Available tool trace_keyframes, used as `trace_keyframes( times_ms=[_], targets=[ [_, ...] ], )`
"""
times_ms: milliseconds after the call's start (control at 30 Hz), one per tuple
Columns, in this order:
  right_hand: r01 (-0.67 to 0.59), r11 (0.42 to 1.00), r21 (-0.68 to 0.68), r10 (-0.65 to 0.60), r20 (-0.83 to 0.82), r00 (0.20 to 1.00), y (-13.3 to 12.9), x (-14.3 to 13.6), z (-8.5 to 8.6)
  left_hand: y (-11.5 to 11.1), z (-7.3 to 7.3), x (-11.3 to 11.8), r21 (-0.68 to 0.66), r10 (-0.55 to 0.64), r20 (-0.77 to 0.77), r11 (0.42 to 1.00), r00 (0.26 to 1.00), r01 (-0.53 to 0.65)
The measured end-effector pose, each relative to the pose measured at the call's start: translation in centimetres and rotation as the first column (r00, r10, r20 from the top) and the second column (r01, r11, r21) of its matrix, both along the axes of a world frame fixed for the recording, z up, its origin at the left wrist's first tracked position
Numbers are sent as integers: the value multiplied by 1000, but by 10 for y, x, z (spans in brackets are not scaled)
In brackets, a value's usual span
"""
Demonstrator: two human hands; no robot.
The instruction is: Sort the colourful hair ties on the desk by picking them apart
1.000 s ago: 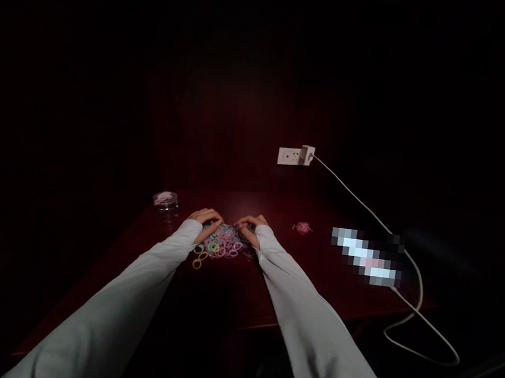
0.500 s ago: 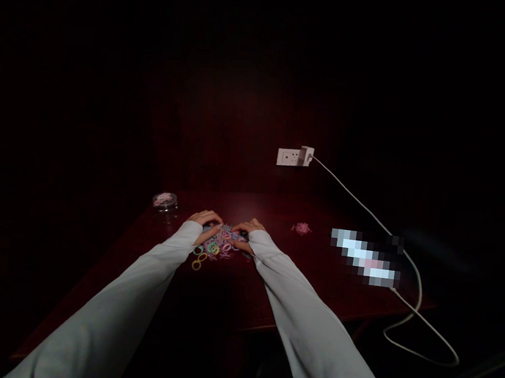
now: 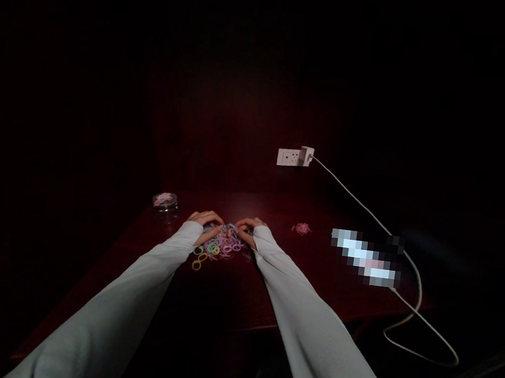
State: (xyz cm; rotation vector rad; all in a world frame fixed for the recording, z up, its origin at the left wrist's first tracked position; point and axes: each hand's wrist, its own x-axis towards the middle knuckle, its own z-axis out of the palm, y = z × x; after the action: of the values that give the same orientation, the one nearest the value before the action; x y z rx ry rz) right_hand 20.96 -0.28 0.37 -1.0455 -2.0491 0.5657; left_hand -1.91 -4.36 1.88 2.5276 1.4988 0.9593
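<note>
A pile of small coloured bands (image 3: 222,245), pink, purple, blue, green and yellow, lies on the dark red table (image 3: 230,296). My left hand (image 3: 206,223) curves around the pile's left side, its thumb apart from the fingers. On the right side my right hand (image 3: 249,228) touches the pile with bent fingers, its thumb also apart. Neither hand shows a band clearly gripped. Two yellow bands (image 3: 197,264) lie at the near left edge of the pile. A smaller heap of pink bands (image 3: 302,228) sits to the right of my right hand.
A clear round jar (image 3: 165,201) with something pink on top stands at the table's back left. At the right lies a glowing, pixelated object (image 3: 363,258) beside a white cable (image 3: 419,289). The cable runs to a charger (image 3: 306,154) in the wall socket (image 3: 287,157).
My right hand has shifted slightly up and to the right, and its thumb has moved up, showing more purple bands. My left hand has hardly moved.
</note>
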Motion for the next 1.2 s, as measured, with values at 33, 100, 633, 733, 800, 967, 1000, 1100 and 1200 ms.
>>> trace_keyframes(
  times_ms=[33, 100, 633, 733, 800, 967, 1000, 1100, 1200],
  targets=[
    [-9, 1000, -11, 9, -15, 1000, 0, 0, 0, 0, 0, 0, -4, -5, 3, 1000, 1000, 5],
    [-22, 999, -29, 21, -43, 999, -1, 0, 1, 1, -1, 0, -6, -12, 7, 1000, 1000, 12],
    [23, 1000, -21, -23, -28, 999, -1, 0, 0, 2, -2, -1, -2, -34, 11, 999, 999, 34],
    [-1, 1000, 7, 1, -21, 1000, -1, 0, 0, 1, -1, 0, 4, -39, 5, 999, 999, 39],
    [-14, 1000, 24, 14, -22, 1000, -1, 1, 0, 1, -1, 0, 6, -40, -2, 999, 999, 40],
    [-2, 998, 61, 3, -29, 1000, 7, -2, -5, 2, -1, 0, 5, -48, -10, 999, 999, 48],
    [-5, 998, 67, 7, -35, 999, 9, -2, -7, 2, -1, 0, 5, -47, -11, 999, 999, 47],
    [-10, 998, 69, 14, -50, 999, 14, -4, -11, 1, -1, 0, 8, -42, -12, 999, 999, 42],
    [19, 998, 57, -16, -53, 998, 16, -5, -13, 2, -3, 0, 15, -41, -2, 999, 999, 41]
  ],
)
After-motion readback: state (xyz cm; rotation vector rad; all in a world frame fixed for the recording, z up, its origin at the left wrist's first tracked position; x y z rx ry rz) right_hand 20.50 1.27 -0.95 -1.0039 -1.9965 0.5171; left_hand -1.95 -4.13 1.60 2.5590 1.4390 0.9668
